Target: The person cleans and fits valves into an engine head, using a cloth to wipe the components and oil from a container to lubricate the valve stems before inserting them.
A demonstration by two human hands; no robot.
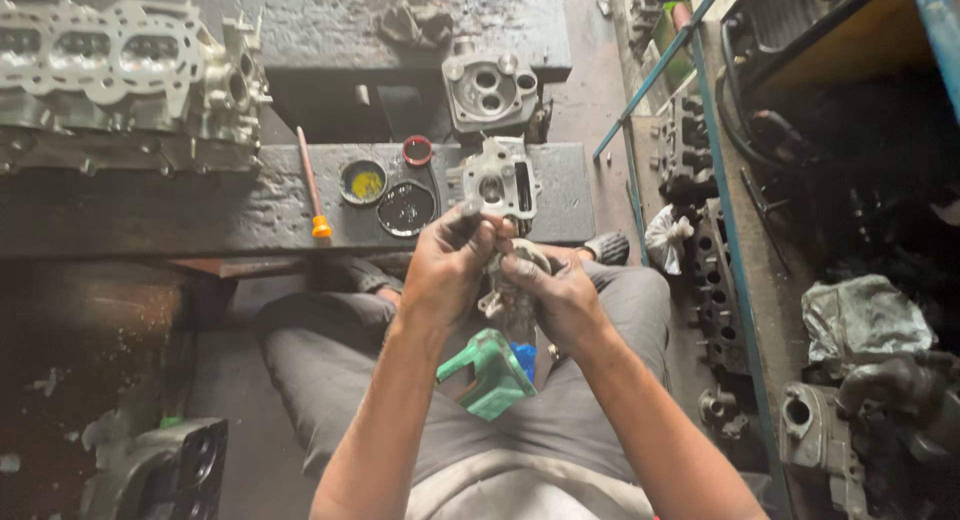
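Observation:
Both my hands meet above my lap on a small grey metal part wrapped in a dirty rag (508, 298). My left hand (447, 270) pinches its upper end with greasy fingers. My right hand (560, 295) grips it from the right side. A green tool (492, 373) lies in my lap just below the hands. Straight ahead of the hands, a small aluminium cylinder head (498, 177) sits on the dark bench (200, 215).
A second small head (490, 90) stands farther back. A large multi-cylinder head (125, 70) occupies the upper left. On the bench lie an orange-handled screwdriver (313, 188), a tin of yellow paste (363, 182) and a black lid (406, 208). Engine parts crowd the blue rack (735, 250) at right.

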